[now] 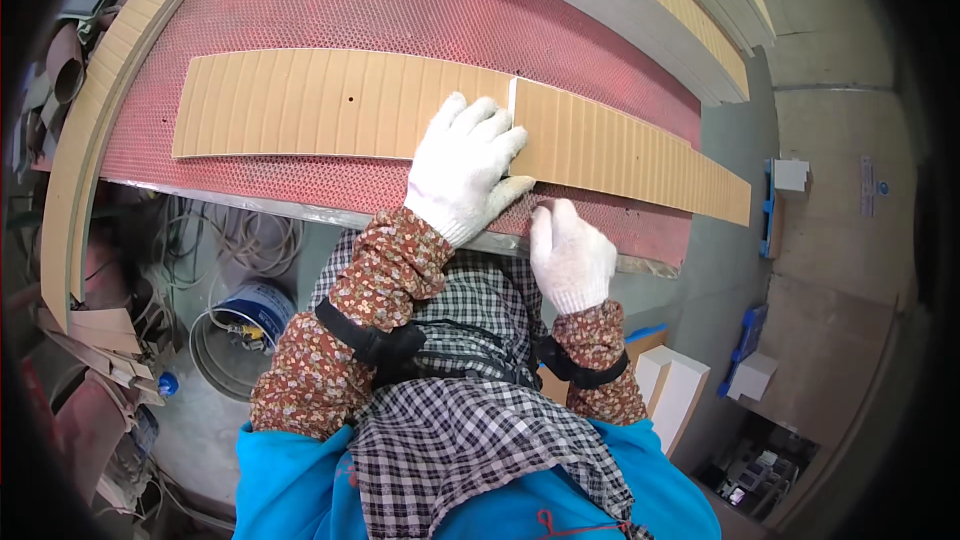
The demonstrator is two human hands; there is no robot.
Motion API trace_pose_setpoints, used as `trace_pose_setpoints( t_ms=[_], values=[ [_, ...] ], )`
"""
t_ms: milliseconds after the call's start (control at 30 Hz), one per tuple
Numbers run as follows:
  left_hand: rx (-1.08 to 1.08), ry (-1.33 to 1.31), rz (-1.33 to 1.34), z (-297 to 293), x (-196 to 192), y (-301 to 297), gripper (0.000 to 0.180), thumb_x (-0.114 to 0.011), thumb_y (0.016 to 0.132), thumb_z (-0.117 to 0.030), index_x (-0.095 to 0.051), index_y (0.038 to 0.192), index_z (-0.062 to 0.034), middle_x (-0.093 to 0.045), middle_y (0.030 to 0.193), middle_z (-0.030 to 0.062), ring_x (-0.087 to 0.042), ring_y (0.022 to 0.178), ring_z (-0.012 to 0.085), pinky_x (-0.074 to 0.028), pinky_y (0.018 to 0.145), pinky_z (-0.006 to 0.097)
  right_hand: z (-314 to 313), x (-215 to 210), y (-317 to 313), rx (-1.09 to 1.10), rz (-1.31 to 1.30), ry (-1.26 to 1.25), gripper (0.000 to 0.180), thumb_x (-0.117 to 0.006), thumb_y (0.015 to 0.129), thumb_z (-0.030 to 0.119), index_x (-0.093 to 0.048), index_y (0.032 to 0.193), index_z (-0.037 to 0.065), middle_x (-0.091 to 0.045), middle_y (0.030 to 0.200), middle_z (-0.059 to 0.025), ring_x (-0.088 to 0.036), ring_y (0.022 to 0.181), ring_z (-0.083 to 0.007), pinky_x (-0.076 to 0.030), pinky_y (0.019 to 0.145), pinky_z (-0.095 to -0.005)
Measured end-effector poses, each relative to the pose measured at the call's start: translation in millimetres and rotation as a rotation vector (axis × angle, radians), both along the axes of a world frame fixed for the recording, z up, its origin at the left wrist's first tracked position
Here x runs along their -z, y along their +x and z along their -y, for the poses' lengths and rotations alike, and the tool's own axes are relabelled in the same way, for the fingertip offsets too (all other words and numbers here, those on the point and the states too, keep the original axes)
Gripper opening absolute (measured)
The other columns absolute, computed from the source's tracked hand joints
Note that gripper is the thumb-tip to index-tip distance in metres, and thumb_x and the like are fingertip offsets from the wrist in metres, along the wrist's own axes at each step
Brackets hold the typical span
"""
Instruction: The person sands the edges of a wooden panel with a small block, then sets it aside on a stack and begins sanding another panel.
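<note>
Two tan ribbed panels lie end to end on a red mesh-textured tabletop (330, 185), meeting at a white edge. The left panel (290, 105) has a small dark hole; the right panel (630, 150) tapers with distance and reaches past the table's right end. My left hand (462, 165), in a white knit glove, rests with fingers stretched out over the left panel, fingertips beside the joint. Just below the right panel, my right hand (572, 250), gloved too, is closed with thumb and finger together over the table's front edge. Whatever it may hold is hidden.
Long stacked ribbed strips (700, 10) lie along the table's far side. Another strip (85, 160) stands at its left end. Below the front edge are a blue-and-grey bucket (235, 340) and coiled hoses (240, 240). White blocks (675, 395) stand at lower right.
</note>
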State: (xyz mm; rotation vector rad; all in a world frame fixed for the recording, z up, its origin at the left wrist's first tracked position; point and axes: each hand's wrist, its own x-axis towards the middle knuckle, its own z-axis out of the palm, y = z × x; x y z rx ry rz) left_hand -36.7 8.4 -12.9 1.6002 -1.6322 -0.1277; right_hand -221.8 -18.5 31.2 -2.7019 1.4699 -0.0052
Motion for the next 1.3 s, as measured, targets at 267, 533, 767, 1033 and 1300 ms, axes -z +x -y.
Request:
trace_pose_setpoints(
  t_ms=[267,533,767,1033,1300],
  values=[
    [0.041,0.076,-0.036,-6.6,-8.6,1.6,0.040,-0.084,0.076,-0.024,-0.070,0.107,-0.0046,-0.069,0.109,0.0092,-0.062,0.113,0.0290,-0.045,0.104,0.047,7.6,-5.7,18.3,0.034,0.124,-0.058,0.024,-0.056,0.104,0.031,-0.066,0.100,0.009,-0.073,0.076,-0.0175,-0.073,0.069,-0.0377,-0.058,0.063,-0.0493],
    [-0.012,-0.001,-0.018,-8.3,-0.6,-0.9,0.042,-0.084,0.076,-0.025,-0.070,0.111,-0.0049,-0.070,0.114,0.0088,-0.061,0.119,0.0299,-0.041,0.113,0.053,18.9,-6.9,31.3,0.034,0.023,-0.054,0.026,-0.056,0.104,0.031,-0.067,0.101,0.008,-0.074,0.075,-0.0168,-0.074,0.069,-0.0364,-0.059,0.063,-0.0476],
    [-0.006,-0.004,-0.021,-5.8,-2.6,-2.3,0.043,-0.084,0.077,-0.024,-0.070,0.112,-0.0047,-0.070,0.117,0.0103,-0.061,0.122,0.0301,-0.042,0.112,0.052,86.9,-13.0,71.8,0.067,-0.040,-0.042,0.036,-0.046,0.107,0.034,-0.068,0.104,0.006,-0.076,0.083,-0.0204,-0.076,0.077,-0.0381,-0.060,0.074,-0.0520],
    [0.011,0.024,-0.027,-4.8,-5.8,1.6,0.041,-0.084,0.075,-0.022,-0.069,0.109,-0.0049,-0.069,0.112,0.0083,-0.061,0.117,0.0285,-0.043,0.109,0.049,102.9,-11.0,85.9,0.123,-0.120,-0.001,0.042,-0.041,0.107,0.038,-0.067,0.111,0.006,-0.076,0.097,-0.0243,-0.075,0.093,-0.0414,-0.058,0.085,-0.0541],
    [0.007,0.006,-0.022,-7.5,-0.6,0.7,0.038,-0.083,0.076,-0.022,-0.068,0.107,-0.0059,-0.068,0.111,0.0072,-0.060,0.115,0.0282,-0.044,0.108,0.050,25.8,-8.0,33.4,0.000,-0.003,-0.084,0.027,-0.052,0.106,0.029,-0.068,0.102,0.007,-0.074,0.073,-0.0179,-0.075,0.068,-0.0328,-0.059,0.063,-0.0450]
  ],
)
